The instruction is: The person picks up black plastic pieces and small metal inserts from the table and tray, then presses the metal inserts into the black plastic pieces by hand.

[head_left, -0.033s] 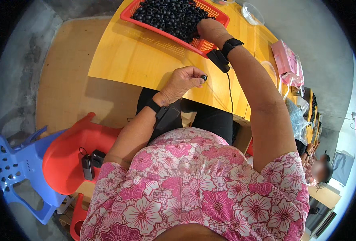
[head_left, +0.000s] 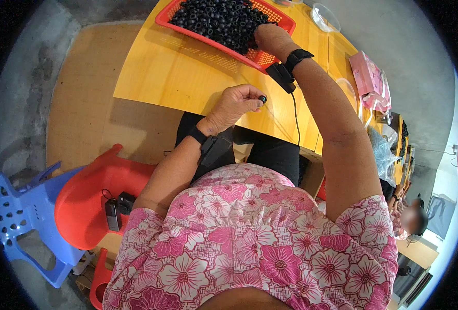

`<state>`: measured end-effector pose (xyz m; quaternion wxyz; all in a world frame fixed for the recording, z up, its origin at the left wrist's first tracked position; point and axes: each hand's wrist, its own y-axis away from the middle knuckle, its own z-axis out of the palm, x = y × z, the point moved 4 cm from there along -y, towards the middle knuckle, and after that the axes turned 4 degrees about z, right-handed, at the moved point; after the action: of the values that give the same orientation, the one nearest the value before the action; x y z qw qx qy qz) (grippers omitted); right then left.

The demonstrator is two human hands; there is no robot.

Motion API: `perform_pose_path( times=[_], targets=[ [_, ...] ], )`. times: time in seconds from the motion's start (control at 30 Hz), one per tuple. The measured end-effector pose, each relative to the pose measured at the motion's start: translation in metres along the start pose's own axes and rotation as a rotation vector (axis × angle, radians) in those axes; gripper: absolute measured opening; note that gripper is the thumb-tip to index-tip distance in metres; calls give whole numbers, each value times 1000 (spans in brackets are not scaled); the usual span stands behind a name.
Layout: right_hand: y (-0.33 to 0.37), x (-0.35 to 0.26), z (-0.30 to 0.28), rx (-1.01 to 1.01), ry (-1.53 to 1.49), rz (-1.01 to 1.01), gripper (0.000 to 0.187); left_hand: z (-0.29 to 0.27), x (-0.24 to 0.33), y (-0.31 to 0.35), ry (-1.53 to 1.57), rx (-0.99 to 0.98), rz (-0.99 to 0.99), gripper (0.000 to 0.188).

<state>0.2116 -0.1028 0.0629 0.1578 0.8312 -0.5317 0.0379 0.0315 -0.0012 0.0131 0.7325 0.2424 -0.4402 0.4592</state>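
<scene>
Nothing has moved: left hand (head_left: 234, 106) pinches one small black ring (head_left: 262, 98) above the tabletop (head_left: 167, 72) near edge, right hand (head_left: 270, 39) buried in the full red basket (head_left: 187, 26), grip unseen.

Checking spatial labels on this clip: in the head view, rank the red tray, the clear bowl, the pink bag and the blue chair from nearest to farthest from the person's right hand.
From the right hand:
1. Red tray: the hand reaches into it among the black rings.
2. Clear bowl: just right of the tray, on the table's far side.
3. Pink bag: further right, at the table's edge.
4. Blue chair: far lower left, on the floor.
</scene>
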Motion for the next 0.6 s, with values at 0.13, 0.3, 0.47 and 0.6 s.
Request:
perform_pose_path(
  times=[0.13, 0.3, 0.47, 0.6],
  targets=[
    [4, -4, -3, -6, 12, 58, 19, -2, 0, 0, -34, -5, 4, 18],
    [12, -13, -9, -5, 33, 27, 22, -3, 0, 1, -53, 12, -4, 17],
    [12, -11, -5, 8, 13, -4, 24, -1, -2, 2, -74, 14, 4, 16],
    [22, -7, -16, 177, -107, -20, 22, -2, -3, 1, -42, 29, 3, 15]
  ],
)
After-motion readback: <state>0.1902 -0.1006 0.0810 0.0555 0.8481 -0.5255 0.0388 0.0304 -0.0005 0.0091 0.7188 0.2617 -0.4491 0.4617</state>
